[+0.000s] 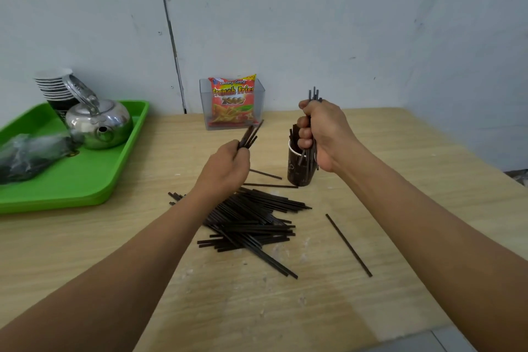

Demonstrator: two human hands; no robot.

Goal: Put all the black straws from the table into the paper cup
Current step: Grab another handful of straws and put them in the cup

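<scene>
The right hand [323, 134] is closed in a fist around an upright bundle of thin black straws [313, 94]. Their tops stick out above the knuckles and their lower ends stand inside a dark brown paper cup [297, 171], just right of the frame's centre. The left hand [225, 164], just left of the cup, pinches a few more black straws [250, 134] between curled fingers and thumb. These slant up and to the right, clear of the table.

Below both hands, at the frame's centre, a loose pile of black straws [251, 220] lies criss-crossed on the light wooden table [400, 208]. Two stray straws [265, 174] lie between pile and cup, and a single straw [348, 244] lies apart toward the lower right. All are straight, slim and matte.

Bare wood stretches right of the cup and in front of the pile. The table's right edge runs diagonally down the frame's right side, and its far edge meets a pale wall.

At the left a glossy green plastic tray [85, 180] holds a shiny metal kettle [98, 123], a stack of paper cups [57, 86] and a dark bundle in clear wrap [28, 154]. Against the wall, upper centre, stands a clear plastic box [258, 106] holding a red and orange snack bag [231, 100].
</scene>
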